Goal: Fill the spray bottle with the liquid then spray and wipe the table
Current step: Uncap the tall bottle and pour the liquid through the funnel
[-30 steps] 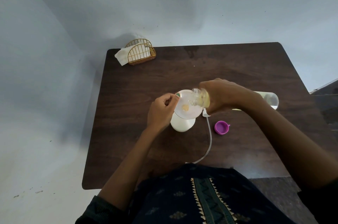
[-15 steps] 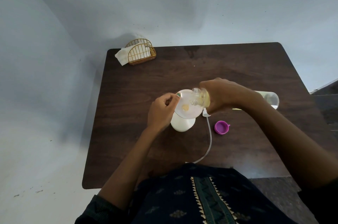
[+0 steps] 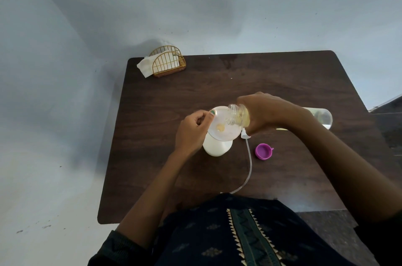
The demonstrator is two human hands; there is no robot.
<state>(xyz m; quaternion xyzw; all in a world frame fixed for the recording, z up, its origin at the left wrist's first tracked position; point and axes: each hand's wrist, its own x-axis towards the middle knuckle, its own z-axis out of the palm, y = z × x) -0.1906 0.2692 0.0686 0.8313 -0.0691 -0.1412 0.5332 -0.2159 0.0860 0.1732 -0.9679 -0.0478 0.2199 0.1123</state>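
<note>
A white spray bottle stands in the middle of the dark wooden table, with a pale translucent funnel sitting in its neck. My left hand pinches the funnel's left rim. My right hand grips a clear bottle of yellow liquid, tipped on its side with its open mouth over the funnel. A little yellow liquid lies at the funnel's centre. The spray head with its long tube lies on the table just right of the spray bottle.
A purple cap lies on the table right of the tube. A gold wire napkin holder with white napkins stands at the far left corner. The near table edge sits against my body. Blue walls rise behind and to the left.
</note>
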